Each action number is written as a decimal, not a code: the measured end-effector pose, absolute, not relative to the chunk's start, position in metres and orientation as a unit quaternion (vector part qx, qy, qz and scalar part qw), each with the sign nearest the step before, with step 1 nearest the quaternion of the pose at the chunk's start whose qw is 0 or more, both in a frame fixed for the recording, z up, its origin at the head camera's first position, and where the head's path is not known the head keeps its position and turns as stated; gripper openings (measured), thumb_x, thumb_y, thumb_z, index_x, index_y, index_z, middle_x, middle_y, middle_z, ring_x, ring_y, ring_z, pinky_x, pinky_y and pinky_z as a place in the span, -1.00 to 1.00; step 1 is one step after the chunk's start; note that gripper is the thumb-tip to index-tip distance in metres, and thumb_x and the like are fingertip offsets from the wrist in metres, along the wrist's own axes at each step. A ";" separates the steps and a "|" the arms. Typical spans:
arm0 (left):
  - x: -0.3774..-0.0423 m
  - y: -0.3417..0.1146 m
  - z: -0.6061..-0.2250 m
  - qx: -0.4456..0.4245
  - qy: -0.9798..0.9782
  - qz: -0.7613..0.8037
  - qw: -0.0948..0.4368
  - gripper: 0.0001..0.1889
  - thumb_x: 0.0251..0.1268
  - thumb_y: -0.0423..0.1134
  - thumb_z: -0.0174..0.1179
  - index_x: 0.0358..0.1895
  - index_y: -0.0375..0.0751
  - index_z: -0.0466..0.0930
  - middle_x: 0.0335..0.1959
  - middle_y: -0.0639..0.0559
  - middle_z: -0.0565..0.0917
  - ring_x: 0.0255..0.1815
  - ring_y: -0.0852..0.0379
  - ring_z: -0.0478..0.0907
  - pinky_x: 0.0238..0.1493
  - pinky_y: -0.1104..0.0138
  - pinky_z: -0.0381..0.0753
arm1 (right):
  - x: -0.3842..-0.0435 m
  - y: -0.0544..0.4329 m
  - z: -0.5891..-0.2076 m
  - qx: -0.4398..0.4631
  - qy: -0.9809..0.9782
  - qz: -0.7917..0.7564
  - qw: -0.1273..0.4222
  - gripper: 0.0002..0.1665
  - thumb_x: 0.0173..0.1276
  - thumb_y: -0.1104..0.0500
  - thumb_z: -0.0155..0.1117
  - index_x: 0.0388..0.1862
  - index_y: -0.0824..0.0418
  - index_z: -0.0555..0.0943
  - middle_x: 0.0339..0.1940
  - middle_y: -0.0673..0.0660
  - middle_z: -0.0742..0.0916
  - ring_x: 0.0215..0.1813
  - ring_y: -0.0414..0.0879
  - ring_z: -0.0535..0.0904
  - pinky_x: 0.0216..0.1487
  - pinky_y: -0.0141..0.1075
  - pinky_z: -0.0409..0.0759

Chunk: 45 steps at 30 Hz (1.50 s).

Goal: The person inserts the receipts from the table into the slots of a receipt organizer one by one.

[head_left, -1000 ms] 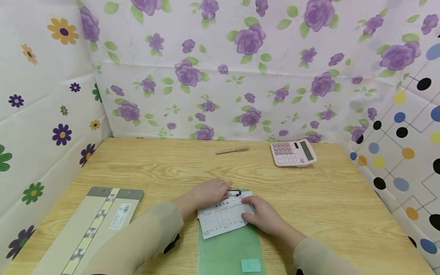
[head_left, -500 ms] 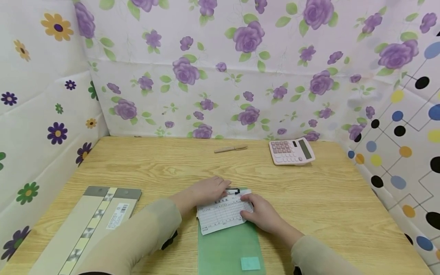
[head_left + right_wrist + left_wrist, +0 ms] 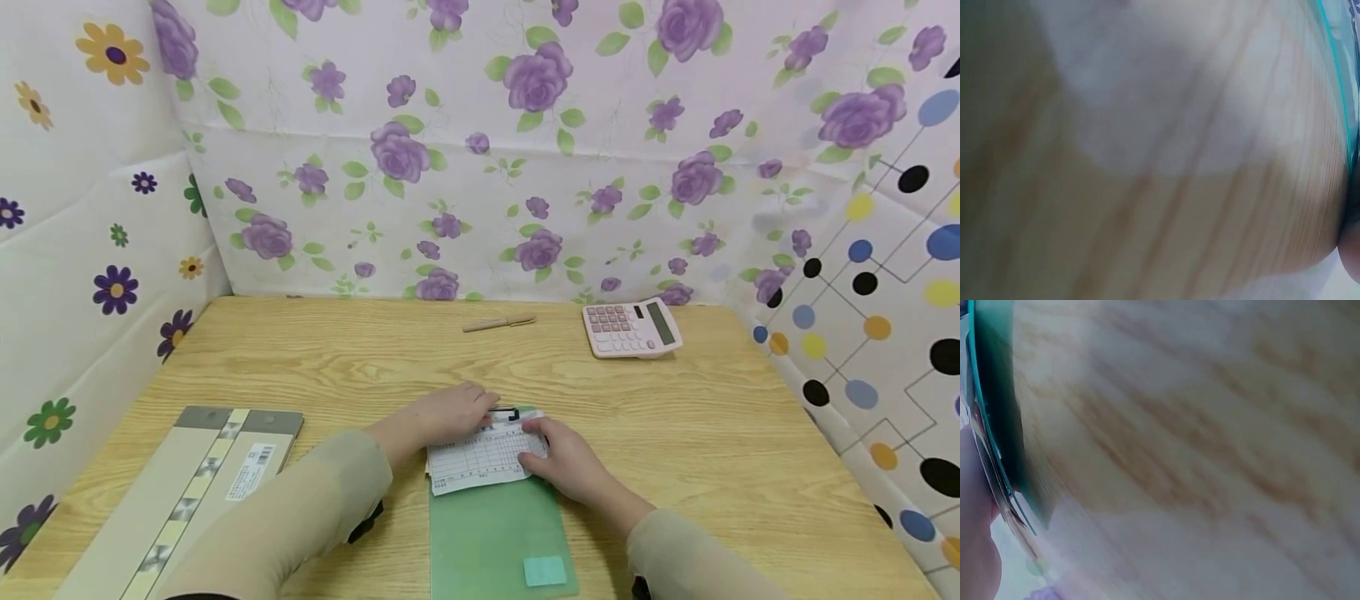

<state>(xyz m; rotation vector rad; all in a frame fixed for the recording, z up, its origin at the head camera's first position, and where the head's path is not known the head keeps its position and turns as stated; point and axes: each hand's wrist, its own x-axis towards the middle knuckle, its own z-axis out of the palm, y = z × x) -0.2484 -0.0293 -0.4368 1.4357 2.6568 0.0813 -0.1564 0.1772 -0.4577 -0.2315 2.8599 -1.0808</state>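
Note:
In the head view a green clipboard (image 3: 491, 533) lies on the table, with a black clip (image 3: 510, 413) at its far end. A white printed form (image 3: 480, 458), ruled in a grid, lies slightly askew over its upper part. My left hand (image 3: 453, 414) holds the clip end from the left, its fingers curled over the clip and hiding part of it. The right hand (image 3: 566, 458) pinches the form along its right edge, thumb on top of the sheet. Both wrist views show mostly blurred wood, with the clipboard's edge (image 3: 988, 419) at the side.
A pale turquoise sticky note (image 3: 545, 571) is on the clipboard's near right corner. To the left lies a large beige file box (image 3: 180, 483), partly behind the left sleeve. A pen (image 3: 498, 322) and a pink calculator (image 3: 632, 329) lie at the back, before flowered cloth walls.
The printed form has slid farther up the clipboard toward the clip, its lower edge now higher and the right hand moving with it. The left hand stays at the clip.

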 end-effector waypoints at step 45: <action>-0.245 -0.032 -0.438 0.478 0.878 -0.007 0.033 -0.51 0.50 -0.06 -0.16 0.33 -0.29 0.23 0.16 -0.15 0.46 0.23 -0.02 0.36 0.29 0.22 0.31 | -0.165 0.174 -0.453 -0.071 0.947 -0.310 0.046 -0.33 0.21 0.07 0.34 0.24 0.36 0.44 0.14 0.29 0.57 0.22 0.15 0.43 0.23 0.00 0.39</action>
